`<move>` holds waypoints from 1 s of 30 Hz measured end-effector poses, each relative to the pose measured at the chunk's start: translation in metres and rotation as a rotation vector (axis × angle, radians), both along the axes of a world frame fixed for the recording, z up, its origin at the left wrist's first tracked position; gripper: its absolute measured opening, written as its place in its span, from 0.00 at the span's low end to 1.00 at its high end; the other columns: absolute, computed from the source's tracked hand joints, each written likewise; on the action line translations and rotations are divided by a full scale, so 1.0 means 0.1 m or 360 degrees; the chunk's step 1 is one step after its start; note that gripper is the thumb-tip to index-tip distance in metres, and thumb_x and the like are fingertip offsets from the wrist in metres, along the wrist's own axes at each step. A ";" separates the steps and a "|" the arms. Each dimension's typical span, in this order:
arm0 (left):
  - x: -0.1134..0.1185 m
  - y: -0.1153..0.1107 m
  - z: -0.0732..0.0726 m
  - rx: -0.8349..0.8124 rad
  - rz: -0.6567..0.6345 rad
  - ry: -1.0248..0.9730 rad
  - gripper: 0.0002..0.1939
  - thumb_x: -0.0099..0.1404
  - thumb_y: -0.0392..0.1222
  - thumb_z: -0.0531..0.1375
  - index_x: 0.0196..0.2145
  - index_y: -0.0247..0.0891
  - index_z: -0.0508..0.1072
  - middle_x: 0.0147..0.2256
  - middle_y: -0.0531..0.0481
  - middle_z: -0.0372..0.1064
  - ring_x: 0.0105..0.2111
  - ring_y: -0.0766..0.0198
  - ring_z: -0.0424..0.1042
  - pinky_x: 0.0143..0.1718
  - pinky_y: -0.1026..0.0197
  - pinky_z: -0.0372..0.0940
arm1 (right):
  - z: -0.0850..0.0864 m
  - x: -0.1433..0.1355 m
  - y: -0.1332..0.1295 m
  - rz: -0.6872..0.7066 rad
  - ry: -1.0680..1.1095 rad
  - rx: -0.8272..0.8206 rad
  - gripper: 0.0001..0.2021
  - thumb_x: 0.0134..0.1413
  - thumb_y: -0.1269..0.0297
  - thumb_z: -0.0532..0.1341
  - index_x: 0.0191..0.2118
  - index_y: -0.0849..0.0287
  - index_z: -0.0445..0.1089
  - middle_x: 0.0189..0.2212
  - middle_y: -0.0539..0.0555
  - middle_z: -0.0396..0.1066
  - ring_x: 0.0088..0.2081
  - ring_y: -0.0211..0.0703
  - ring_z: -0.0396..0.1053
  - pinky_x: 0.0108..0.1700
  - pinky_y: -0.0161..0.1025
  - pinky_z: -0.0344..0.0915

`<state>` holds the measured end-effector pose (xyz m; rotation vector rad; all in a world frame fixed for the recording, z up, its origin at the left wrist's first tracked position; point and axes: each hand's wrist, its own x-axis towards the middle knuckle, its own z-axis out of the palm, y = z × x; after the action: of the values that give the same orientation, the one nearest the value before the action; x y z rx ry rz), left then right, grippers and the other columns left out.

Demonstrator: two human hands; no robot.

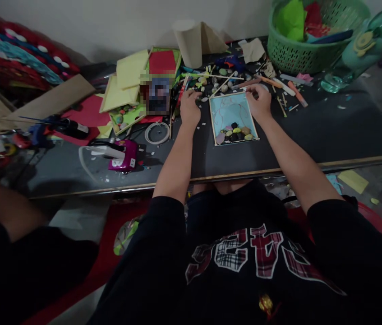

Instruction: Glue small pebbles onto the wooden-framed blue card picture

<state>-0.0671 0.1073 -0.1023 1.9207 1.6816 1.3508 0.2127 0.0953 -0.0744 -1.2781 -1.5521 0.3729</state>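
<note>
A small framed picture [230, 112] lies on the dark table in front of me. Its light blue sheet has thin drawn lines and pale sticks as edges, with several painted pebbles [236, 133] grouped along the bottom. My right hand [260, 103] is at the picture's top right corner, its fingers bent and closed on the edge there. To the left of the picture, a short gap away, my left hand [190, 108] rests above the table with loosely curved fingers apart and nothing visible in them. Loose pebbles [223, 72] and sticks lie just beyond both hands.
A green basket [315, 54] and a clear green bottle [353, 58] stand at the back right. Leftward are a purple power socket [123, 155], a tape roll [157, 133], a phone [158, 95] and yellow boards [121, 92]. Another person's arm [11, 205] is at far left.
</note>
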 end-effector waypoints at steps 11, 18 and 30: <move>0.16 -0.32 0.36 -0.0058 0.0049 0.0566 0.07 0.62 0.34 0.62 0.37 0.44 0.76 0.49 0.45 0.71 0.55 0.48 0.66 0.61 0.44 0.62 | 0.02 -0.04 -0.04 0.0128 -0.0246 -0.0046 0.15 0.60 0.49 0.58 0.39 0.55 0.71 0.37 0.56 0.75 0.41 0.50 0.73 0.51 0.51 0.70; 0.23 -0.41 0.48 -0.0256 0.0024 0.0729 0.12 0.66 0.32 0.58 0.45 0.44 0.74 0.49 0.44 0.72 0.55 0.47 0.68 0.57 0.45 0.66 | 0.09 -0.05 -0.14 0.0185 -0.0379 -0.0124 0.21 0.60 0.41 0.55 0.42 0.54 0.71 0.42 0.57 0.75 0.45 0.51 0.70 0.52 0.55 0.70; 0.22 -0.27 0.22 0.0132 -0.0184 0.0390 0.12 0.73 0.48 0.49 0.44 0.40 0.68 0.46 0.40 0.69 0.49 0.54 0.71 0.57 0.48 0.65 | 0.28 -0.15 -0.44 0.0719 -0.0594 -0.0143 0.29 0.45 0.47 0.69 0.52 0.56 0.69 0.44 0.58 0.75 0.50 0.57 0.70 0.56 0.57 0.66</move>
<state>-0.0453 0.0808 -0.0799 2.2731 1.6104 1.2013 0.1979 0.0511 -0.0463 -1.0970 -2.1728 0.5135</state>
